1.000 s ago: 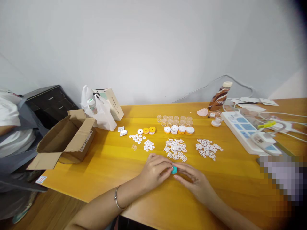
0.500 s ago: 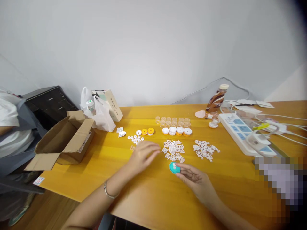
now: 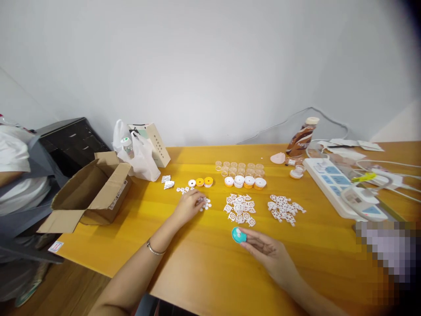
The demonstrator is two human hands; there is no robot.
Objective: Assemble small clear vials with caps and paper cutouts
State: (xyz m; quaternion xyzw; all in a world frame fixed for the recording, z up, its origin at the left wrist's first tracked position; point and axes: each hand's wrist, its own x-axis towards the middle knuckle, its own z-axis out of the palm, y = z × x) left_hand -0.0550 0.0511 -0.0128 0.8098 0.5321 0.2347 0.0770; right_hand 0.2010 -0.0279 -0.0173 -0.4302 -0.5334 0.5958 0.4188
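Between the thumb and fingers of my right hand (image 3: pixel 268 250) is a teal round cap (image 3: pixel 239 235), tilted up, with a small white piece on its face. My left hand (image 3: pixel 188 206) reaches down to the table with its fingers curled in at a cluster of small white discs (image 3: pixel 207 204). What its fingertips pinch, if anything, is hidden. More of these small discs (image 3: pixel 183 189) lie just behind that hand. A pile of white spoked plastic parts (image 3: pixel 239 206) is in front of the teal cap, and a second pile of spoked parts (image 3: pixel 285 208) lies farther right.
Clear plastic cups (image 3: pixel 241 168) stand in rows behind white-and-orange round cases (image 3: pixel 249 181). Orange and white rings (image 3: pixel 199 181) and foil packets (image 3: pixel 169 184) are left of them. A cardboard box (image 3: pixel 88 193), power strip (image 3: pixel 338 186) and brown bottle (image 3: pixel 301 138) flank the work. A person (image 3: pixel 15 166) is at far left.
My left hand has lowered and moved slightly left, its fingers curling in at the small white discs. My right hand still holds the teal cap in nearly the same place.
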